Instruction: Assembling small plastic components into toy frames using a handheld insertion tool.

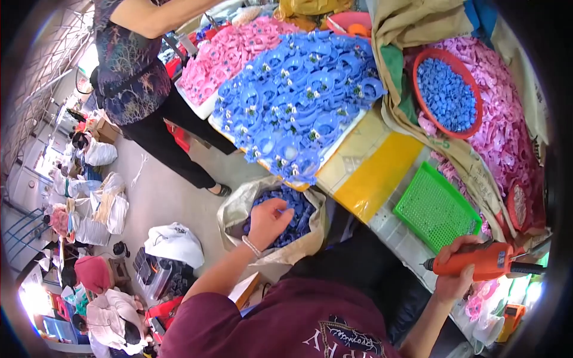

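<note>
Right hand [452, 285] wraps the orange power tool [490, 260], probably stiff, hefty, best held mid-body; left hand [270, 222] half-curled, hold unclear!

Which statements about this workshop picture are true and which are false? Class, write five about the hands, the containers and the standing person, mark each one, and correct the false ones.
1. The right hand holds an orange power tool. True.
2. The red basin contains small blue pieces. True.
3. The left hand is inside the red basin. False: it is at the mouth of an open sack with dark blue pieces in it.
4. The green tray lies to the right of the large blue heap. True.
5. The standing person wears white trousers. False: the trousers are black.
</note>
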